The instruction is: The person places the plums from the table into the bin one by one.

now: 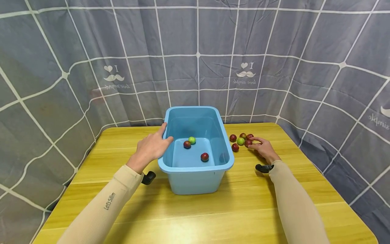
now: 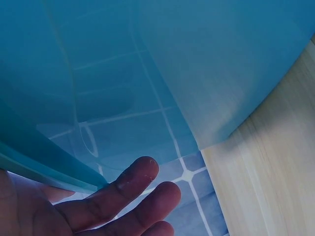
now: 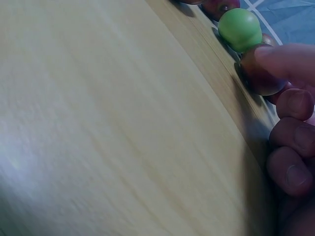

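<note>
A blue plastic tub (image 1: 195, 183) stands on the table, with two dark red plums (image 1: 204, 157) and one green round fruit (image 1: 192, 140) on its floor. My left hand (image 1: 153, 145) holds the tub's left rim, thumb over the edge and fingers outside; the left wrist view shows fingers (image 2: 135, 174) below the rim. To the right of the tub lies a loose cluster of several dark red plums (image 1: 235, 147) around a green fruit (image 1: 240, 141). At that cluster's near right side, my right hand (image 1: 264, 149) pinches a dark red plum (image 3: 261, 73) between thumb and finger.
The wooden table (image 1: 195, 220) carries the tub and the loose fruit. Behind and at both sides hangs a grey curtain (image 1: 179, 74) with white grid lines, close to the table's far edge. A black wrist device (image 1: 264, 168) sits under each wrist.
</note>
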Demonstrator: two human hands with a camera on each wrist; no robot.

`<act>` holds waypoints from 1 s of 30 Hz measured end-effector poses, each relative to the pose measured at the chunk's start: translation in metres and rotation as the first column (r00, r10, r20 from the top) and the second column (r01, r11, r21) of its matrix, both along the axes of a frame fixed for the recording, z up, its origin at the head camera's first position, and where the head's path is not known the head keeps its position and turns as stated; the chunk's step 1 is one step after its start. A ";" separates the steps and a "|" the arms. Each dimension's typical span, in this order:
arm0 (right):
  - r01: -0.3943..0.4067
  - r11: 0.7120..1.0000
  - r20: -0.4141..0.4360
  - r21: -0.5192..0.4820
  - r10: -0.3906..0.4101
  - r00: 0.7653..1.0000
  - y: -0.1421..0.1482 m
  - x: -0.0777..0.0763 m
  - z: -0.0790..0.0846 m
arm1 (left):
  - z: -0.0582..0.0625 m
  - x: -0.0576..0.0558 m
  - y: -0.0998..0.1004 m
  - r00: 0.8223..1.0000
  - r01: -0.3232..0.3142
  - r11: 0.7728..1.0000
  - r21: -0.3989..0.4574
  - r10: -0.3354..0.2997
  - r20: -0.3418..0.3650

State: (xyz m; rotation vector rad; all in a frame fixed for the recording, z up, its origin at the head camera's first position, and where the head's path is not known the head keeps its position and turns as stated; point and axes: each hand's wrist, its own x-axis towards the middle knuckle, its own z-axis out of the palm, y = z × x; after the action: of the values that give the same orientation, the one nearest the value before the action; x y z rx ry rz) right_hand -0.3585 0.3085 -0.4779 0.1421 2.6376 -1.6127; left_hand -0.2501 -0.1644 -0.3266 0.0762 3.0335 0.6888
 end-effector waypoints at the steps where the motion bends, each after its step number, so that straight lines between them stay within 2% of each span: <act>1: 0.002 1.000 -0.005 0.005 -0.002 1.000 0.000 0.000 0.000 | 0.000 0.000 0.000 1.000 0.000 1.000 -0.001 0.000 0.001; 14: -0.034 0.997 -0.005 0.068 0.035 0.999 0.002 0.003 0.001 | 0.000 0.000 -0.001 1.000 0.000 1.000 0.003 0.000 -0.001; 25: -0.051 0.998 0.014 -0.045 0.052 0.999 0.002 0.008 0.011 | 0.000 0.000 0.000 1.000 0.001 1.000 0.000 -0.001 -0.011; 30: -0.056 0.998 0.014 -0.037 0.057 0.998 0.002 0.010 0.014 | 0.000 0.001 -0.001 1.000 0.001 1.000 0.003 -0.001 0.002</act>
State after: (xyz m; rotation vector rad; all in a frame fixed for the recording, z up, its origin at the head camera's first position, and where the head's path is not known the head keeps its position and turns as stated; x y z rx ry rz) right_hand -0.3488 0.3109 -0.4636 0.0770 2.5752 -1.6346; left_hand -0.2495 -0.1656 -0.3263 0.0772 3.0308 0.6923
